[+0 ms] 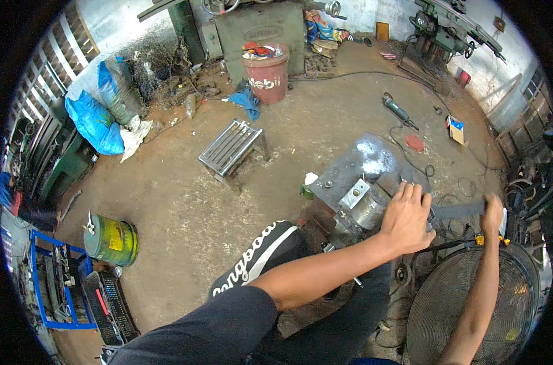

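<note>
My left hand is curled at the side of a clamped metal workpiece, its palm hiding the near side. A dark flat bar runs into the grip between its thumb and fingers. My right hand is wrapped around the bar's other end; whether there is a handle is hidden. The bar lies roughly level between both hands. Beside my left hand, a round grey metal piece sits in a vise-like fixture, next to a light metal block with a hole. Beneath them is a grey metal plate.
A large round fan stands under my right forearm. An angle grinder and its cord lie on the floor beyond the plate. A metal stool, red bucket and yellow-green bucket stand farther left. Cables trail at right.
</note>
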`<state>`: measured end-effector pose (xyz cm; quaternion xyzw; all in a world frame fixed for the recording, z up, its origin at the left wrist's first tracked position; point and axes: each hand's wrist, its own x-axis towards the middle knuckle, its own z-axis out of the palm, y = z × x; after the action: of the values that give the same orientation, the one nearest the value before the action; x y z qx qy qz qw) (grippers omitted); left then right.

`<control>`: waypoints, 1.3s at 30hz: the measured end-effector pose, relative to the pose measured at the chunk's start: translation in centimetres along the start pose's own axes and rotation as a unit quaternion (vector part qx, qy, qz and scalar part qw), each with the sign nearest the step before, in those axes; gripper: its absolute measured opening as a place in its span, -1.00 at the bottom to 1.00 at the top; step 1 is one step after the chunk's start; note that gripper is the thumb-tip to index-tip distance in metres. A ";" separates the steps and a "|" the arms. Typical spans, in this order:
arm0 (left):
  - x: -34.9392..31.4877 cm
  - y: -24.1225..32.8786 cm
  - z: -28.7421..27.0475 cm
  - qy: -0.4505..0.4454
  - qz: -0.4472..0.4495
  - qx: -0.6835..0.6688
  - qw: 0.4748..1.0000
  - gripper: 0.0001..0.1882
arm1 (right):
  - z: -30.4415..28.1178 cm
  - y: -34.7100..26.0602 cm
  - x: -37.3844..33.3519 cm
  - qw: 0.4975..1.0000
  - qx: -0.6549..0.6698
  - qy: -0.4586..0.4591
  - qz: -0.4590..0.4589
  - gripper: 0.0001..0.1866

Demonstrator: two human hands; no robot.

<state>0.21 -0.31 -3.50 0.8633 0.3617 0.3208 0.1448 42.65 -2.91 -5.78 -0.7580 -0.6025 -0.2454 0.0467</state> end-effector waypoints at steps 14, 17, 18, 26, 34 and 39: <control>-0.2 -1.3 0.4 -0.041 0.095 0.003 0.995 -0.34 | -2.5 -1.3 -7.9 0.998 0.055 0.037 0.022 -0.52; 0.0 -3.1 -0.2 -0.076 0.227 -0.041 0.970 -0.36 | -7.4 -4.5 -18.5 0.992 0.015 0.034 0.117 -0.58; 0.2 -3.5 -0.5 -0.094 0.256 -0.051 0.961 -0.35 | -9.3 -6.7 -20.8 0.981 -0.016 0.022 0.192 -0.62; -1.7 -5.0 -6.2 -0.195 0.266 -0.075 0.941 -0.10 | -26.6 -28.0 -30.7 0.910 0.047 -0.151 0.384 -0.56; -15.2 -4.4 -5.5 -0.081 -0.316 -0.622 0.711 -0.60 | -33.6 -35.0 -31.5 0.898 0.150 -0.327 0.252 -0.35; -15.3 3.3 -2.0 -0.190 -0.337 -0.817 0.428 -0.17 | -34.5 -35.7 -31.2 0.903 0.180 -0.301 0.247 -0.35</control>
<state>-7.52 -13.50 -7.24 0.1904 0.1560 0.2201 0.9439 -6.44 -33.69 3.06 -0.8991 -0.4149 0.1270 0.0579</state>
